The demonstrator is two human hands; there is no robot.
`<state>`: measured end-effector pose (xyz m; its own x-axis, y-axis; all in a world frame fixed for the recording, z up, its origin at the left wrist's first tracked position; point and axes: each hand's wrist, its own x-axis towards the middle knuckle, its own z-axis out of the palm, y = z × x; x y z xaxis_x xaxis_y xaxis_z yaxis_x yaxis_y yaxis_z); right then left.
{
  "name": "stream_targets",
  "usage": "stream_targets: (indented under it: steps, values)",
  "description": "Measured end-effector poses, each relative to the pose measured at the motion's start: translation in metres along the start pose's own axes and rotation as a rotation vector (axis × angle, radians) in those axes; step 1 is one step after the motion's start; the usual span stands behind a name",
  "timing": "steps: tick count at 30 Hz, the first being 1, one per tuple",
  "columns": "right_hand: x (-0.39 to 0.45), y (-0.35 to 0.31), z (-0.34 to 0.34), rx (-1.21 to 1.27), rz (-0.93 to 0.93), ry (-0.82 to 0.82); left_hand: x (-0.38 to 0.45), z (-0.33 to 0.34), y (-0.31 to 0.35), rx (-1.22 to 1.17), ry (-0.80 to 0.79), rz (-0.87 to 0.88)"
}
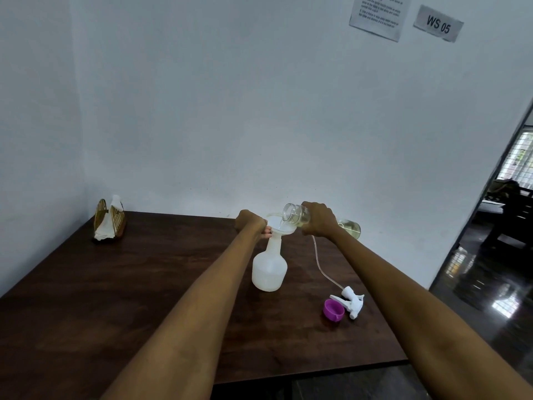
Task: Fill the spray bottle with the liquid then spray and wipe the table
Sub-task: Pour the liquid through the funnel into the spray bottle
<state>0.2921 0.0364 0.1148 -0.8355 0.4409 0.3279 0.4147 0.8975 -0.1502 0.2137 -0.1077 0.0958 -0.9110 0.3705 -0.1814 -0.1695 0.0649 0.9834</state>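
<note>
Glass jar point(297, 216) tilted in right-hand grip point(318, 219).

The room is dimly and evenly lit, with a cool bluish cast on the wall point(259, 111) beyond the hands. Daylight enters through a barred window point(519, 160) far to the right of the right hand point(317, 219), and it glares in white patches off the glossy floor point(473, 281) below that. Shadows on the dark table point(115, 298) under the arms are faint and soft. Wide-angle bending curves the doorway edge point(490, 180) to the right. Everything is slightly soft, and the small print on the paper notice point(379, 14) above cannot be read.
</note>
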Motion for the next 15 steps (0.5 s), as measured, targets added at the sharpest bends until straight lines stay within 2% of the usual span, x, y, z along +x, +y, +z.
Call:
stream_targets:
  steps: [15]
  values:
    - [0.0008,-0.0005,-0.0027,-0.006,-0.008,0.009,0.0069,0.0028,-0.0035,0.027,0.034,0.012]
